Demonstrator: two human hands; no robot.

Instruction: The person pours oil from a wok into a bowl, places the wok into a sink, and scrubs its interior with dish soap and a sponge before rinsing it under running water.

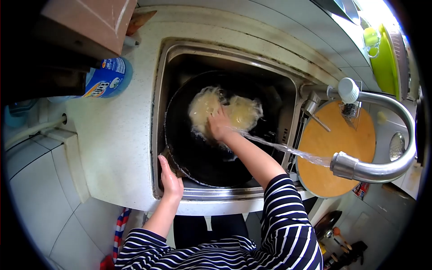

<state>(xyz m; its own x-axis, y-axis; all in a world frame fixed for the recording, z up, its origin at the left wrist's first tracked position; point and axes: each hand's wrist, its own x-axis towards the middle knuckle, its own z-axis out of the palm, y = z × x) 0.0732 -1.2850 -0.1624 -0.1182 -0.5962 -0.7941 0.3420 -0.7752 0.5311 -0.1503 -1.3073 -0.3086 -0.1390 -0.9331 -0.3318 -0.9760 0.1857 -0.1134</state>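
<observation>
A large black wok [198, 164] fills most of the metal sink [229, 193]. At its lower left rim, my left hand [171, 183] is closed around the brownish handle [175, 164], thumb pointing up and the other fingers partly hidden. My right hand [219, 125] reaches down into the wok with its fingers stretched out, touching the wet surface. Pale yellowish, rippling patches [243, 112] spread around these fingers; whether they are water or something in it, I cannot tell. A stream of water [288, 149] runs from the faucet [348, 165] toward my right wrist.
Left of the sink stands a blue-labelled bottle [108, 77] on the pale counter [108, 148]. A round wooden board [315, 135] leans behind the faucet on the right. A green board [386, 67] is at the upper right. Kitchen utensils [337, 234] are at the lower right.
</observation>
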